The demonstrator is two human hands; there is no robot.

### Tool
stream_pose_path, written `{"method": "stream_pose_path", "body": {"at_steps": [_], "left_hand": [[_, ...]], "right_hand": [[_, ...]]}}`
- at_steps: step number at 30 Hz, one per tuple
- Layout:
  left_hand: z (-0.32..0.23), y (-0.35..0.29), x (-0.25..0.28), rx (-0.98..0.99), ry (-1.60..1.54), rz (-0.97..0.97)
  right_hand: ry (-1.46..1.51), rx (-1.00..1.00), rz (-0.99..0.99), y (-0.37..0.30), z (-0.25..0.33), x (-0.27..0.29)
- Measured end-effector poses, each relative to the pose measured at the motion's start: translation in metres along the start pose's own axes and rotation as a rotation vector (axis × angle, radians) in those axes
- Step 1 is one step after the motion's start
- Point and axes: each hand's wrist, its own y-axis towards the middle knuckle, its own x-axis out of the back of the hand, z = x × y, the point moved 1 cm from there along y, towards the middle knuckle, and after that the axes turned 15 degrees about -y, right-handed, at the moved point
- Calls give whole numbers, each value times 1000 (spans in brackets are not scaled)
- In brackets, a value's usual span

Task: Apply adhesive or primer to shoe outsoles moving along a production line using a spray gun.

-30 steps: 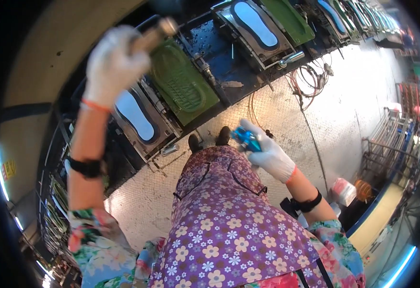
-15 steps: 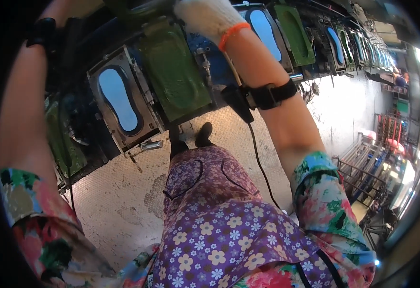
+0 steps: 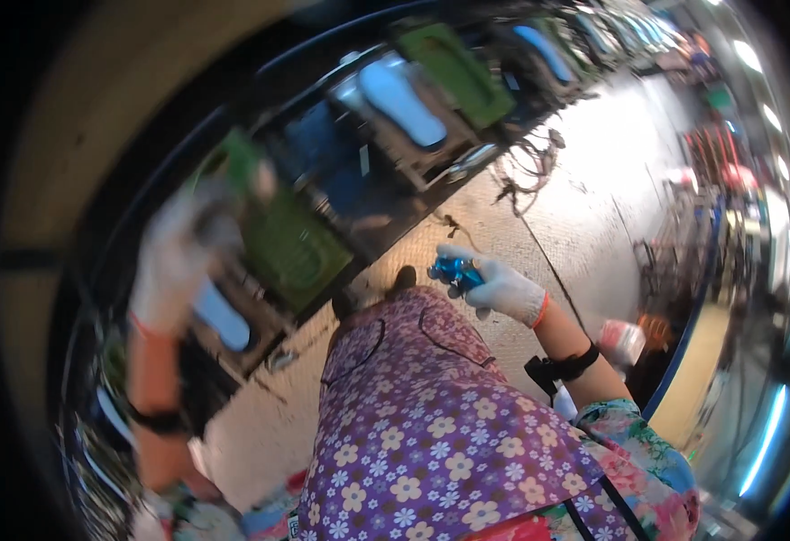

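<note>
My right hand (image 3: 503, 290), in a pale glove with an orange cuff, is closed on a small shiny blue object (image 3: 459, 270) whose kind I cannot make out. It is held over the floor, in front of my purple flowered apron (image 3: 431, 406). My left hand (image 3: 171, 257), gloved too, is smeared by motion beside a green mould half (image 3: 296, 248). A dark grey patch shows at its fingers; whether it is a held thing is unclear. Below that hand, a light blue sole-shaped piece (image 3: 222, 316) sits in a metal mould.
Along the bench run more moulds, one with a light blue sole shape (image 3: 401, 104) and a green half (image 3: 456, 72) beside it. Loose cables (image 3: 535, 167) hang at the bench edge. Metal racks (image 3: 670, 252) and a white-and-red bundle (image 3: 622, 341) stand at the right.
Both hands have come back from the upper edge of the view. The right is now lower with the blue object showing in it; the left is by the green mould half. The view has turned.
</note>
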Motion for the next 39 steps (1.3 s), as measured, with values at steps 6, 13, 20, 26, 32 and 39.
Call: {"method": "stream_pose_path", "body": {"at_steps": [6,13,20,26,32,39], "left_hand": [[91,-154,-116,291,475,146],[95,8,-143,7,702,415],[141,101,-226,146,741,55],[165,47,-190,310,695,88],[164,7,-151,305,711,214],[88,1,-98,180,671,261]], "right_hand": [[368,-116,-216,-52,-80,19],[620,4,-437,-70,-92,19],[531,58,-264,-31,-51,-29],[486,97,-154,-16,-52,-29],[321,140,-102,-10,-15,-21],[361,123,-66,-18,15,-5]]}}
